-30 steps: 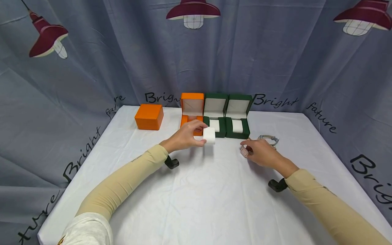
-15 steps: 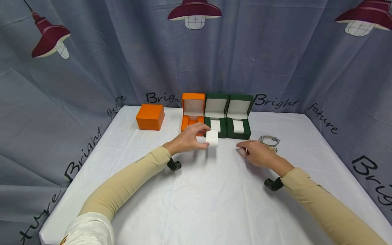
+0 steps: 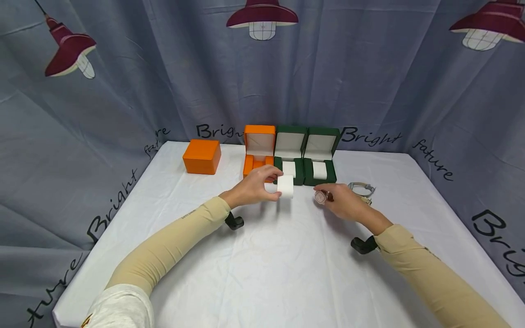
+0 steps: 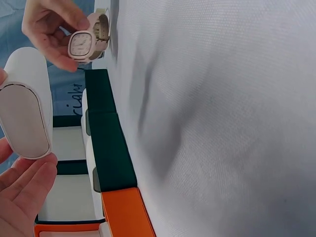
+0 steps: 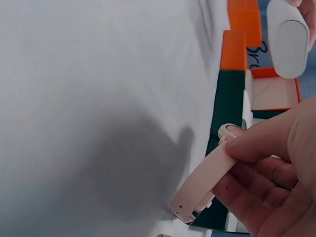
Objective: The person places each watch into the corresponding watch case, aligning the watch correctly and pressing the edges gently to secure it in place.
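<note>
My left hand pinches a white watch pillow by its ends, above the table in front of the boxes. In the left wrist view the pillow shows a flat oval end. To the right, my right hand holds a pale pink wristwatch between thumb and fingers. Its squarish dial faces the left wrist camera, and its strap is looped closed in the right wrist view. An open orange watch box behind my left hand has no pillow showing inside.
Two open green watch boxes hold white pillows beside the orange one. A closed orange box stands further left. Near my right hand lie a silver watch and a gold-coloured one, partly hidden. A grey curtain hangs behind.
My right hand has moved left with the pink watch, turning it so the dial shows more. My left hand has shifted slightly right and towards me with the pillow.
</note>
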Tool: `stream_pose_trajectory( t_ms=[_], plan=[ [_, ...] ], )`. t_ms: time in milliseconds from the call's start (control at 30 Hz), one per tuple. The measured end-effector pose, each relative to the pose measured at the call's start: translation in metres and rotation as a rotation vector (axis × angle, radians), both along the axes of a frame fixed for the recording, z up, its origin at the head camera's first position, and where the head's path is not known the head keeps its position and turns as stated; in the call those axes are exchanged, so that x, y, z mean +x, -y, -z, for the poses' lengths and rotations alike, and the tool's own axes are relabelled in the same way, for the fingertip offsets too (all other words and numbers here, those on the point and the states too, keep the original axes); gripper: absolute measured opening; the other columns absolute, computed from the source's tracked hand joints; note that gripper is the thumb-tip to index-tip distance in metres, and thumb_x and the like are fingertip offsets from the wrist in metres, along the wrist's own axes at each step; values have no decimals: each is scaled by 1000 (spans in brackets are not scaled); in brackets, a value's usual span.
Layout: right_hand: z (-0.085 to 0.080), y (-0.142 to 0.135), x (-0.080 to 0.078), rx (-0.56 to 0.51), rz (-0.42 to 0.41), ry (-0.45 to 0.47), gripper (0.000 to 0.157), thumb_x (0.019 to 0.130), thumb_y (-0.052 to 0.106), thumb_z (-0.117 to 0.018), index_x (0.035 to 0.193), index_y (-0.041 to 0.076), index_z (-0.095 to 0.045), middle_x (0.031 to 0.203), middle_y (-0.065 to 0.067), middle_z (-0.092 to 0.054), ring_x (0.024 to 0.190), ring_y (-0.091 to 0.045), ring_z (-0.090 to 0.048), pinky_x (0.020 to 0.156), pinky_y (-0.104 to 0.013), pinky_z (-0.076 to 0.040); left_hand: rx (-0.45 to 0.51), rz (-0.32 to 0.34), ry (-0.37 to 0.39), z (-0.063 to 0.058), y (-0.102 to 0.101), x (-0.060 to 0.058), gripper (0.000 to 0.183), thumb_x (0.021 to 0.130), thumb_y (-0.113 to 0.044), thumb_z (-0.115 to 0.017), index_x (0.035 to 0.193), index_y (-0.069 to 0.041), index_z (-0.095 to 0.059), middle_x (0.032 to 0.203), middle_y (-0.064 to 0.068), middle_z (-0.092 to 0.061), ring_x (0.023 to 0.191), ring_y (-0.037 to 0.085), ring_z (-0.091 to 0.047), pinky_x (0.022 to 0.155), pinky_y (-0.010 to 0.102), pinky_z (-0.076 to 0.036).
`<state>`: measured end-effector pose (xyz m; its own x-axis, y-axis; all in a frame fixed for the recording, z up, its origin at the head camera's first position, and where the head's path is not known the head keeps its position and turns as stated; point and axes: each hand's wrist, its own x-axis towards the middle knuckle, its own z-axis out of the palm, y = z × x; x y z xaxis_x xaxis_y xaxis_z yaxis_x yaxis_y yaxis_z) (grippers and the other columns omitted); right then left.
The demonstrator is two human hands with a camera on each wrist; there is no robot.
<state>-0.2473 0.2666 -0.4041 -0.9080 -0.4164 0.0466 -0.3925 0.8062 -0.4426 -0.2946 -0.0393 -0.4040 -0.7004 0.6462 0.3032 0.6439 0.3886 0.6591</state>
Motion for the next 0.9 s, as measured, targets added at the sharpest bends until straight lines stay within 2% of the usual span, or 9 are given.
stream_pose_trajectory(
  t_ms=[133,233,467,733,900],
  plan=[
    [-1,1,0,-70,3,16,45,90,-3,-62,135,1,-61,105,-12,-70,83,-20,-60,62,-29,-49,17,7,18,1,-2,0,51,85,-23,-77,129,-5,-60,128,10,-60,114,34,-65,102,40,-52],
    [-3,2,0,-143,11,24,46,91,-1,-63,136,2,-61,105,-12,-70,85,-21,-62,61,-28,-51,29,7,27,1,-5,1,52,84,-24,-77,129,-5,-60,129,10,-60,115,35,-64,103,42,-51],
    [-13,8,1,-301,79,29,46,91,1,-65,137,8,-61,108,-14,-70,93,-25,-66,73,-29,-52,40,7,36,2,-12,2,52,84,-23,-77,129,-5,-60,127,10,-60,112,34,-64,101,46,-52],
    [-21,14,1,-447,180,139,52,94,7,-67,144,12,-55,119,-13,-63,99,-26,-62,77,-29,-52,69,18,16,2,-20,5,50,84,-20,-77,129,-5,-60,127,7,-58,111,22,-64,98,36,-55],
    [-26,19,2,-536,201,176,51,95,6,-67,144,16,-56,122,-12,-61,100,-22,-62,78,-27,-53,101,34,24,1,-25,5,49,85,-19,-77,128,-6,-60,127,6,-57,112,20,-64,92,22,-55]
  ],
)
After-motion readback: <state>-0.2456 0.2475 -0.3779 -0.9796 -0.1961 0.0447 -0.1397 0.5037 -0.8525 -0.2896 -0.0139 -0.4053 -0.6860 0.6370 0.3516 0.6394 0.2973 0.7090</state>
